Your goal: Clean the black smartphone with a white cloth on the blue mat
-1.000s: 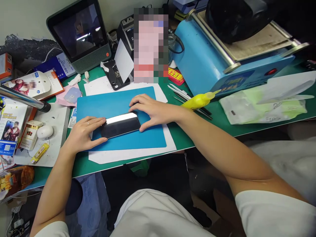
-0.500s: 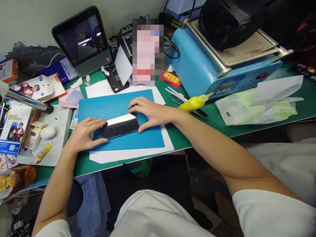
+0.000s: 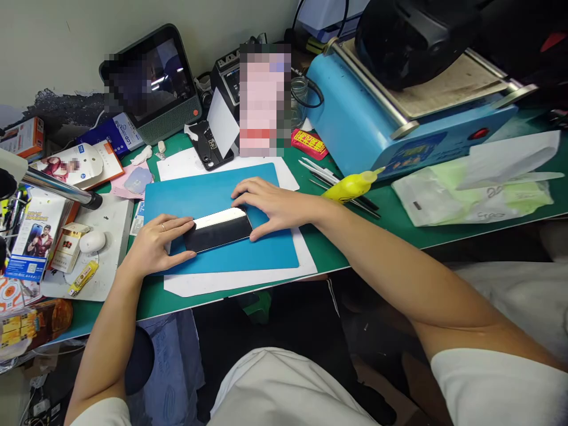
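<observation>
A black smartphone with a glossy, reflecting face lies on a blue mat, its long side running left to right. My left hand, a ring on one finger, grips its left end between thumb and fingers. At the other end, my right hand holds the phone's right edge the same way, fingers at the far corner and thumb at the near one. White paper sticks out from under the mat.
A blue machine with metal rails stands at the right rear. Beside my right forearm are a yellow bottle and thin tools. A smart display stands behind. Boxes and a cigarette pack crowd the left. A plastic packet lies right.
The whole view has shifted slightly, so everything appears a little lower and to the right. Both hands keep the same hold on the phone.
</observation>
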`<state>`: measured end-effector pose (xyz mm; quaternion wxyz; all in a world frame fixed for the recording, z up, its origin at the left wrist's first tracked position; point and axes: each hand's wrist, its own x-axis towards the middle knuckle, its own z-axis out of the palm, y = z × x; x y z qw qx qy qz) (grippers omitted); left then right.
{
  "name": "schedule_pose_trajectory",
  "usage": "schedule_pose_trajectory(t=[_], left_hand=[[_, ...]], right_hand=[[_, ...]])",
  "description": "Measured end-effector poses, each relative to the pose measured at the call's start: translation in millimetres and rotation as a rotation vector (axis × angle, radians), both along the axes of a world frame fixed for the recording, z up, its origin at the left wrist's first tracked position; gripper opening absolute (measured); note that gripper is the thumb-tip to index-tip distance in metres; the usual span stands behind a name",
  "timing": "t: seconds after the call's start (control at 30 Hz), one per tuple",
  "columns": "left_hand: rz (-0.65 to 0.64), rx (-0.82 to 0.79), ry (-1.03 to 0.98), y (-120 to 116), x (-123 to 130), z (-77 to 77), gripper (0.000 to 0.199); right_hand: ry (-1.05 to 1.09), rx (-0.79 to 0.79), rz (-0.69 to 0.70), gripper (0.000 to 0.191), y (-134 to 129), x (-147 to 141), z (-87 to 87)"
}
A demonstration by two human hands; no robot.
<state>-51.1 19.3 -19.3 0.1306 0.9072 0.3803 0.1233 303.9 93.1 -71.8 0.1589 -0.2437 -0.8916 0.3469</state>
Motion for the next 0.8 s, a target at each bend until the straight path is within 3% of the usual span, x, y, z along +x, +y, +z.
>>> schedule_pose_trajectory(t=[0.8], left_hand=[[0.079, -0.066, 0.072, -6.5, 4.9, 4.7, 0.064]], right_hand=[[-0.025, -0.004, -0.002, 0.076, -2.2, 0.5, 1.0]])
